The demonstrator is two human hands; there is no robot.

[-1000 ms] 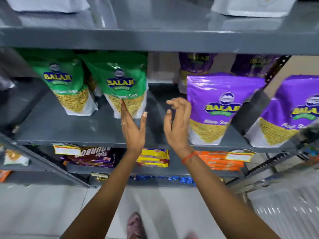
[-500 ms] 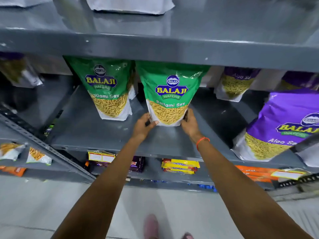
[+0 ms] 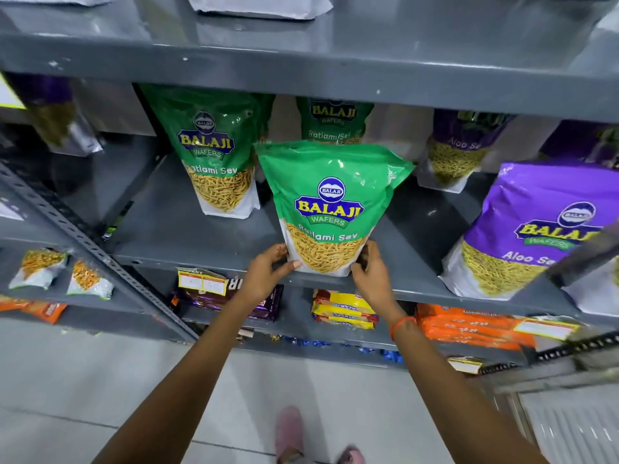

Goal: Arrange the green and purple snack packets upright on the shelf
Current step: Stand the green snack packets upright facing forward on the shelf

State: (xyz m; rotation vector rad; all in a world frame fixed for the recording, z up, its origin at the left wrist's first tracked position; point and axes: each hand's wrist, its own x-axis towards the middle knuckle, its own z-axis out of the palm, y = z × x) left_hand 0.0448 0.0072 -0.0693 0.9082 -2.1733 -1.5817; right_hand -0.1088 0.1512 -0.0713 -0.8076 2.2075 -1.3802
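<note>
A green Balaji Ratlami Sev packet (image 3: 330, 202) stands upright at the front edge of the grey shelf (image 3: 187, 236). My left hand (image 3: 268, 272) grips its bottom left corner and my right hand (image 3: 373, 274) grips its bottom right corner. A second green packet (image 3: 214, 159) stands further back to the left. A third green packet (image 3: 335, 120) shows behind the held one, partly hidden. A purple Aloo Sev packet (image 3: 536, 229) stands at the front right, and another purple packet (image 3: 459, 145) sits at the back.
The upper shelf board (image 3: 301, 72) overhangs the packets. A perforated grey upright (image 3: 83, 242) slants at the left. Below are biscuit packs (image 3: 341, 309), orange packs (image 3: 469, 326) and a dark packet (image 3: 227, 293). Small snack bags (image 3: 60, 272) lie on the left shelf. Pink footwear (image 3: 291, 433) is on the floor.
My hands moved from between the packets to the green packet's bottom corners and pulled it forward to the shelf's front edge. A third green packet now shows behind it.
</note>
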